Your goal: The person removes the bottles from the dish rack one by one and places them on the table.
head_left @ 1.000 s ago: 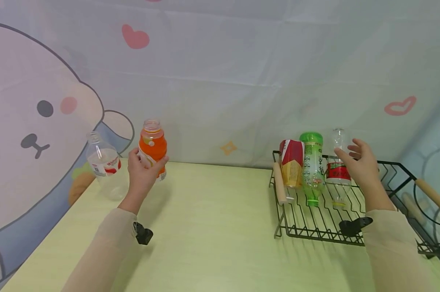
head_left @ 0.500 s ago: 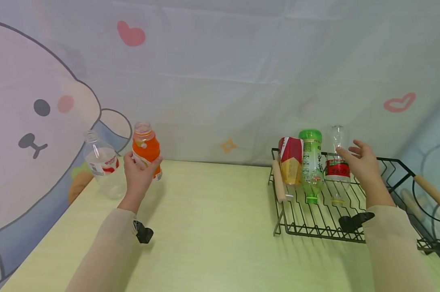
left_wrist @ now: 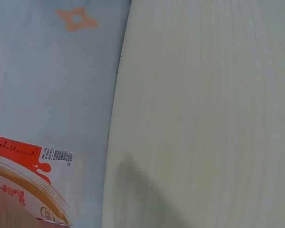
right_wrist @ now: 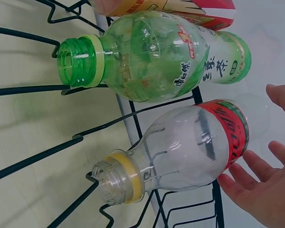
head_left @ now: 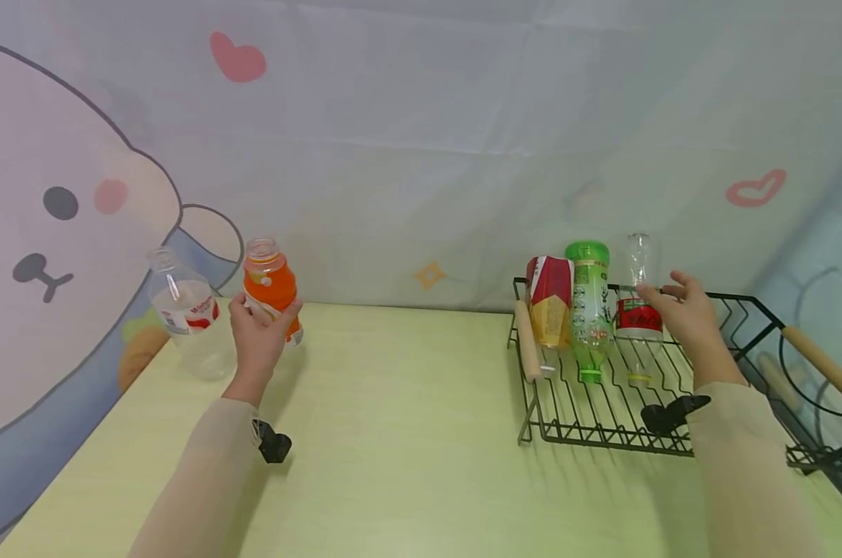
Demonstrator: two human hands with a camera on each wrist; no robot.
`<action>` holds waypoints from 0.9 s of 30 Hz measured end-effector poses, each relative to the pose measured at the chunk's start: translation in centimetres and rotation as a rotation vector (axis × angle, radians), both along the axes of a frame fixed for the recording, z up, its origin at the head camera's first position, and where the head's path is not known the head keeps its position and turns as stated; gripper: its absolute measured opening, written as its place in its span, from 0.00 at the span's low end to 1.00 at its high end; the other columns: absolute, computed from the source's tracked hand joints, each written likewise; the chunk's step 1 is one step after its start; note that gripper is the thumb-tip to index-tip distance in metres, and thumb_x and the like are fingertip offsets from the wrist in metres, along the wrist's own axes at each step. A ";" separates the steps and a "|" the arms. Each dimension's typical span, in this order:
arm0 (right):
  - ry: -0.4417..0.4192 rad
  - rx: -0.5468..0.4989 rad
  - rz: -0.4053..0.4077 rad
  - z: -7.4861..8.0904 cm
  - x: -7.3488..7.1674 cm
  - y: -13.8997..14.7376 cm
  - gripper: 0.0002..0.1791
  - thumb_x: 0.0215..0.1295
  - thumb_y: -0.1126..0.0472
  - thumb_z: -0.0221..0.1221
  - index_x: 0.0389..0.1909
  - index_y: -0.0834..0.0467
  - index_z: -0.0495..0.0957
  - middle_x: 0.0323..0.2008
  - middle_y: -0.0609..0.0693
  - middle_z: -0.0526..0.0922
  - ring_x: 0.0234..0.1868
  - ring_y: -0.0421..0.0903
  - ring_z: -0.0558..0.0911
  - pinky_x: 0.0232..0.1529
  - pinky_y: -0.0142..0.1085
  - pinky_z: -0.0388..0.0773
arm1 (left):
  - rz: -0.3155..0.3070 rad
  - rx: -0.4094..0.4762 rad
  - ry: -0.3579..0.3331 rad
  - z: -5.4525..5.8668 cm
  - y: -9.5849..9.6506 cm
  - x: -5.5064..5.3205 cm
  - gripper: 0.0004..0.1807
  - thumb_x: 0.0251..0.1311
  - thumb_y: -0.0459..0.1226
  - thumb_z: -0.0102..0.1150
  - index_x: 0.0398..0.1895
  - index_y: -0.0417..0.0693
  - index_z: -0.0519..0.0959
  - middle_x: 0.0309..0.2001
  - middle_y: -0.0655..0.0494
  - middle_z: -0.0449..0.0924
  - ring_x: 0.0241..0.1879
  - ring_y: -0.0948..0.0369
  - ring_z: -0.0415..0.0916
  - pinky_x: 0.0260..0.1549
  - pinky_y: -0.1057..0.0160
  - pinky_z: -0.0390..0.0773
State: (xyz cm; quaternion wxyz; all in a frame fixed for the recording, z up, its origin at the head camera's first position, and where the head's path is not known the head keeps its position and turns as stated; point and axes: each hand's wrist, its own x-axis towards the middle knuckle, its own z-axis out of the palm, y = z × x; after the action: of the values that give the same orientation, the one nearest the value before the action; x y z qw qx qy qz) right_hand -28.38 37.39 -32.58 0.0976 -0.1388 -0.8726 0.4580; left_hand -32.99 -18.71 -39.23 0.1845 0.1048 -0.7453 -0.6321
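My left hand [head_left: 260,337] grips an orange-labelled plastic bottle [head_left: 270,288], capless and nearly upright; part of its label [left_wrist: 19,164] shows at the lower left of the left wrist view. On the right, my right hand [head_left: 686,319] is beside a clear bottle with a red label [head_left: 639,318], which stands neck down in a black wire rack [head_left: 595,435]. In the right wrist view the fingers [right_wrist: 242,178] are spread along the label's side, with the thumb apart from the bottle. Whether the fingertips touch it I cannot tell.
A green bottle [head_left: 590,310] and a red-and-yellow labelled bottle [head_left: 550,298] also stand neck down in the rack. A large clear bottle [head_left: 187,310] is upright at the table's left. The rack has wooden handles [head_left: 528,341]. A printed cloth [head_left: 393,155] hangs behind the table.
The orange-labelled bottle has shifted slightly left in my left hand. My right hand has come a little closer to the red-labelled bottle. The head view has turned slightly.
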 end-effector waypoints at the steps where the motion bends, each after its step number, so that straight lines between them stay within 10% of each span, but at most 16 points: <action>1: -0.011 0.003 0.004 -0.1 -0.1 0.0 0.52 0.66 0.35 0.48 0.76 0.59 0.33 0.74 0.68 0.44 0.71 0.71 0.51 0.63 0.67 0.55 | 0.004 0.002 0.001 0.0 -0.1 0.0 0.47 0.56 0.49 0.67 0.69 0.49 0.47 0.68 0.48 0.57 0.66 0.52 0.60 0.67 0.52 0.61; 27: -0.149 0.207 0.124 -1.5 -0.6 1.1 0.54 0.68 0.35 0.46 0.73 0.68 0.32 0.68 0.79 0.46 0.66 0.77 0.53 0.59 0.68 0.58 | 0.010 0.022 -0.037 -1.7 -0.7 0.0 0.48 0.57 0.47 0.66 0.70 0.46 0.44 0.70 0.47 0.53 0.69 0.51 0.57 0.69 0.52 0.57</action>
State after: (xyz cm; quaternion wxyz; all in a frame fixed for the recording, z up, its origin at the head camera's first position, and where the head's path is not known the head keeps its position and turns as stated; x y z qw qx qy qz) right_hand -28.97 38.54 -34.11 0.0179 -0.1073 -0.9268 0.3593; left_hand -32.95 -19.43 -40.90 0.1727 0.1222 -0.7411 -0.6372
